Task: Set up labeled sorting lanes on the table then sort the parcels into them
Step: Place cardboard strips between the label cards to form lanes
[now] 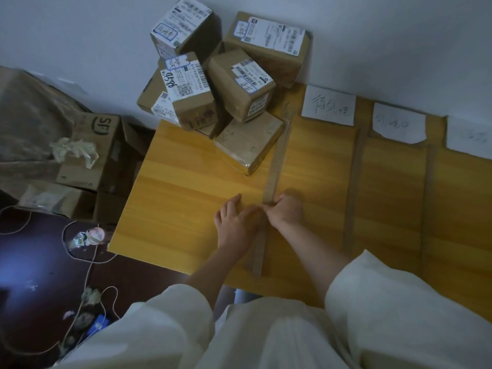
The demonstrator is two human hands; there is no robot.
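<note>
A yellow wooden table (186, 187) stands against a pale wall (80, 27), and I look down on it from above. On it run 3 strips of brown tape from the wall side toward me. My hands meet on the left strip (277, 161), near its middle. My left hand (235, 222) lies flat with the fingers spread, pressing on the table and on the strip just at its left edge. My right hand (286, 211) has the fingers bent, and the fingertips (269, 206) pinch or press the strip at the same place; I cannot tell which. The strip goes on under my left wrist to the near edge of the table.

The second strip (352, 187) and the third strip (427, 198) lie to the right, well apart from my hands. Between the strips, at the wall side, are 3 paper labels: the first (328, 105), the second (398, 123), the third (470, 135), with handwriting too dim to read.

The parcels (213, 75) are piled at the far left corner, beyond my hands. A flat one (247, 142) lies just beside the left strip.

Cardboard boxes (90, 153) stand on the floor to the left.
</note>
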